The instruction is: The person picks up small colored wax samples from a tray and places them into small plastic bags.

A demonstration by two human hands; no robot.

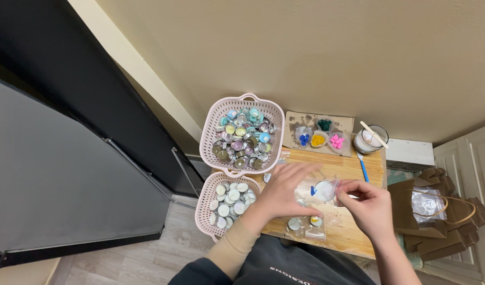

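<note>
My left hand [287, 192] and my right hand [370, 206] together hold a small clear plastic bag [319, 191] with a white tealight and a blue bit inside, above a small wooden table [353, 232]. The left hand is blurred at the bag's left side; the right hand pinches its right edge. Below the bag, more small clear bags with tealights [306, 226] lie on the table.
Two pink baskets stand left of the table: the far basket [211, 138] holds coloured tealights, the near basket [203, 208] white ones. A board with cups of coloured wax bits [320, 136], a jar with a stick [370, 140], a blue tool [363, 170] and brown paper bags [438, 221] are around.
</note>
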